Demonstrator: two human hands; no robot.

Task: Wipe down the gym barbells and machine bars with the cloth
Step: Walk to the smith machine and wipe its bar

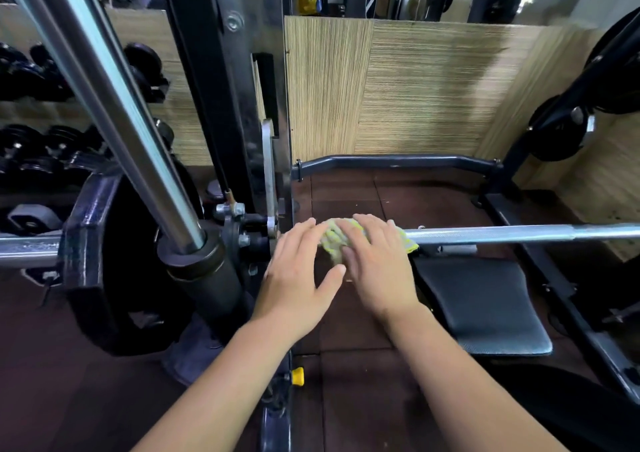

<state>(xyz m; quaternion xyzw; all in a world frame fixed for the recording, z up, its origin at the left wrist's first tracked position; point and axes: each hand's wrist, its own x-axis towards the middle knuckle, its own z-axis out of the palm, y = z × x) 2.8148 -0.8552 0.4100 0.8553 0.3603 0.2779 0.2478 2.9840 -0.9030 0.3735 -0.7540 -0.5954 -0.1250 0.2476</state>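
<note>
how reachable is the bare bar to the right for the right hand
Probably yes: the right hand rests on the cloth on the bar, and nothing sits on that stretch.

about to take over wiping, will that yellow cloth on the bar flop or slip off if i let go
Probably floppy and light: the cloth lies bunched and drapes over the bar under the right hand. The bar looks smooth and round, so the cloth could well slide off once released.

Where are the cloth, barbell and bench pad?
cloth [329, 239]: head view, bunched yellow-green middle.
barbell [502, 235]: head view, bare shaft right of the cloth.
bench pad [485, 306]: head view, middle of the black cushion.
</note>
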